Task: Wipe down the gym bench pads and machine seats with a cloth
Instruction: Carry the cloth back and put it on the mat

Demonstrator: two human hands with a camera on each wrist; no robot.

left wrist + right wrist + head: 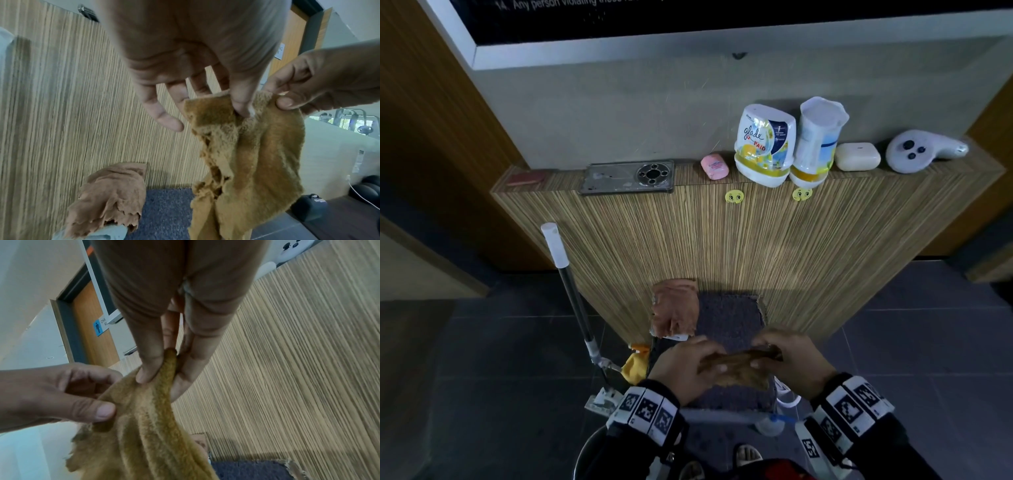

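Striped wood-grain panelling (722,240) fills the head view's centre, capped by a ledge of toiletries. Lower left: a black-and-white mop handle (571,284). Centre: a crumpled tan rag (674,308) lies on a grey-blue carpeted pad (729,318). Lower centre: the left hand (685,366) and right hand (791,359) each pinch the top edge of a shaggy ochre-brown cloth (246,154), which hangs between both grips. No bench pad or machine seat is near the hands; wiping appears not yet begun.
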